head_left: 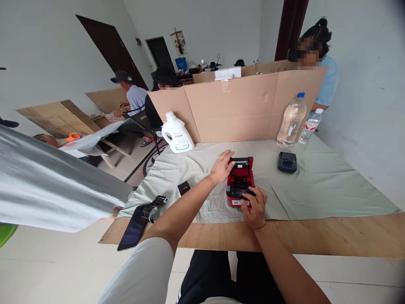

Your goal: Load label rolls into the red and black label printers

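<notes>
Left hand (222, 167) lies flat, fingers spread, against the left rear corner of the small red printer (239, 181), bracing it; not closed around anything. Right hand (255, 207) sits at the printer's near edge, fingers curled down onto the front lip and what looks like a dark part inside the open bay, though the view is too small to tell whether it pinches that part or only presses on it. The two hands are apart, one at each end of the casing.

Judged step: working inside the open printer, lid raised at the back. The next move seems to call for a steady left brace while the right fingertips work.

Both forearms reach forward from the body, elbows low, wrists bent down.

The printer rests mid-desk on a pale green cloth (316, 185). Nearby: black device (287, 162), white jug (177, 133), two water bottles (291, 119).
</notes>
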Motion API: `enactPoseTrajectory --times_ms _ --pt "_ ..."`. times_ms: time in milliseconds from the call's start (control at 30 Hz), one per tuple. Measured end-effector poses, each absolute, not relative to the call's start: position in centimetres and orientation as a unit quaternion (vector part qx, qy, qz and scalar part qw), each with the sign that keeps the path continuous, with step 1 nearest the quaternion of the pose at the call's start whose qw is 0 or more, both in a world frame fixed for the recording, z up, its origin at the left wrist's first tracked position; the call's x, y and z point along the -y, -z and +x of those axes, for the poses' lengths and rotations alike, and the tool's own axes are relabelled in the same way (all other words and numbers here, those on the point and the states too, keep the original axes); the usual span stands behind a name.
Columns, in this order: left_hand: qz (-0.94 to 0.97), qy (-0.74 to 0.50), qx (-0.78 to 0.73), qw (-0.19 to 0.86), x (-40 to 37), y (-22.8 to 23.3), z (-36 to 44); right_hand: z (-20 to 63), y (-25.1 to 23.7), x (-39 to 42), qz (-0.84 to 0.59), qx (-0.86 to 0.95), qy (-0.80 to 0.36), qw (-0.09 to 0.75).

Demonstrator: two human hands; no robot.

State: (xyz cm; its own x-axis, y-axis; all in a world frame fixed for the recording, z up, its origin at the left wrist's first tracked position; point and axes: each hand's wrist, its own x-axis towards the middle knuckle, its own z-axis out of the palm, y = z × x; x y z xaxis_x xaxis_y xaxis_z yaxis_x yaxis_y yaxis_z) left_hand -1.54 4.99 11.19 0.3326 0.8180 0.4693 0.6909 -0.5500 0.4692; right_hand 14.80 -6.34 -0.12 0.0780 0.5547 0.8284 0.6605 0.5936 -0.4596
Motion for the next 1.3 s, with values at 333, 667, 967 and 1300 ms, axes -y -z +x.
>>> enactPoseTrajectory --times_ms 333,667,967,1300 --pt "0.819 -0.374 -0.423 0.102 0.2 -7.4 -1.8 14.8 -0.1 6.5 -0.435 0.676 0.047 0.593" --pt "0.819 -0.361 -0.439 0.080 3.6 -4.0 -1.7 14.9 0.1 5.9 -0.467 0.670 0.059 0.575" --pt "0.784 -0.423 -0.449 0.074 3.6 -3.0 -0.8 15.0 0.3 5.5 -0.525 0.669 0.076 0.520" --pt "0.729 -0.455 -0.484 0.167 3.8 -2.7 -0.7 15.5 0.2 5.5 -0.524 0.674 0.013 0.521"
